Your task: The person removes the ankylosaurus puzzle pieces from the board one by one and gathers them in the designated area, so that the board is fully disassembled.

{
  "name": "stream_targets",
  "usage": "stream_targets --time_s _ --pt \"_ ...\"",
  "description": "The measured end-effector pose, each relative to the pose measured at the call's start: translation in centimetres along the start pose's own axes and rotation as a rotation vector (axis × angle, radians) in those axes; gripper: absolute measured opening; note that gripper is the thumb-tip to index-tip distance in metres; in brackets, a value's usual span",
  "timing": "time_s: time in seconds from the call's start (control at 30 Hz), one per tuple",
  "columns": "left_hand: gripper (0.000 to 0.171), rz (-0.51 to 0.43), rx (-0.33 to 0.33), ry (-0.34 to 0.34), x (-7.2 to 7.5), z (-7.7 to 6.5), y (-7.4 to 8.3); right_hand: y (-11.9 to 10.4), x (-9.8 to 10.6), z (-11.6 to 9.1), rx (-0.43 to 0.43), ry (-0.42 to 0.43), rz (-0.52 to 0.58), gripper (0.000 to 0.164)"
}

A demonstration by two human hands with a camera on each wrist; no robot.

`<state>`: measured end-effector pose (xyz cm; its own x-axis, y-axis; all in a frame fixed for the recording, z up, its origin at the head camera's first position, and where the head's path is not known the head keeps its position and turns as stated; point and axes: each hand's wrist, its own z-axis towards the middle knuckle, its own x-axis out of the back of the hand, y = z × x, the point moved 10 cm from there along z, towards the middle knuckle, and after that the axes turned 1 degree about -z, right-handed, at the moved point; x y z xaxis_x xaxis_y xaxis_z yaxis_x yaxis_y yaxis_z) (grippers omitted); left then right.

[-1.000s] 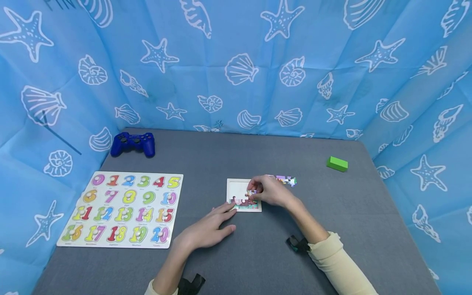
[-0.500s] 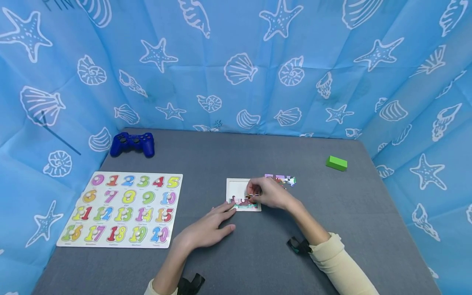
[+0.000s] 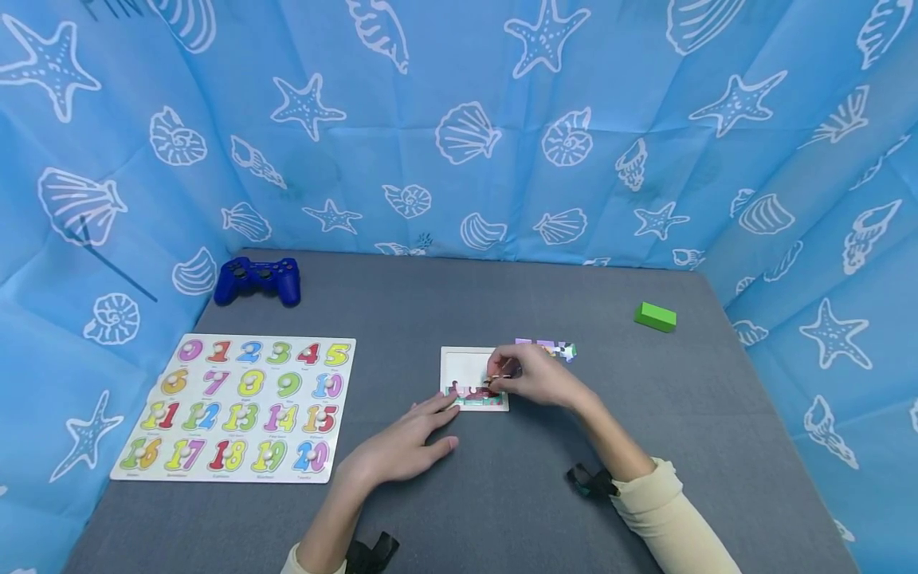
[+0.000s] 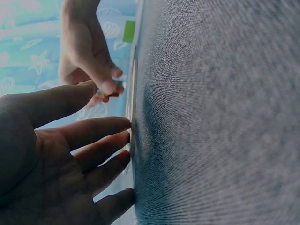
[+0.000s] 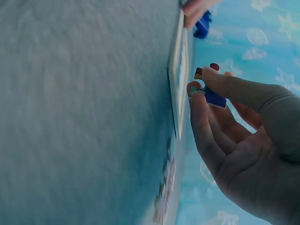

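Note:
A small white-framed jigsaw tray [image 3: 463, 363] lies mid-table, with joined picture pieces [image 3: 473, 395] along its near side. My right hand [image 3: 536, 376] pinches a jigsaw piece [image 5: 215, 97] between thumb and fingers, tilted just over the tray's right part. In the right wrist view the piece shows a dark blue area and knobbed edges. My left hand [image 3: 410, 440] has its fingers straight, the fingertips resting on the tray's near left corner. Behind the right hand, more jigsaw pieces [image 3: 566, 351] lie on the table, partly hidden by it.
A number puzzle board [image 3: 237, 408] lies at the left. Behind it sits a blue game controller [image 3: 258, 281]. A green block [image 3: 656, 317] rests at the back right. A blue curtain [image 3: 402, 159] with shell prints surrounds the grey table [image 3: 516, 510].
My right hand has shifted slightly to the right, and the piece in its fingers has been turned from facing up to a tilted, edge-on pose. The left hand stays put.

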<state>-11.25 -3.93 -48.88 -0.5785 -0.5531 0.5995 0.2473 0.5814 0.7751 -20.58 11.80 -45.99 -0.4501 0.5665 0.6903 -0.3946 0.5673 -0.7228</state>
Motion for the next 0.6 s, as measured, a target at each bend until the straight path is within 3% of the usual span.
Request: stream_targets --time_s 0.27,0.6 --pt "0.057 -0.001 0.003 0.003 0.0 -0.1 0.0 2.9 3.4 -2.2 -0.109 0.072 0.118 0.016" --pt "0.059 -0.006 0.011 -0.001 0.0 -0.1 0.0 6.0 5.7 -5.0 -0.174 0.129 0.193 0.017"
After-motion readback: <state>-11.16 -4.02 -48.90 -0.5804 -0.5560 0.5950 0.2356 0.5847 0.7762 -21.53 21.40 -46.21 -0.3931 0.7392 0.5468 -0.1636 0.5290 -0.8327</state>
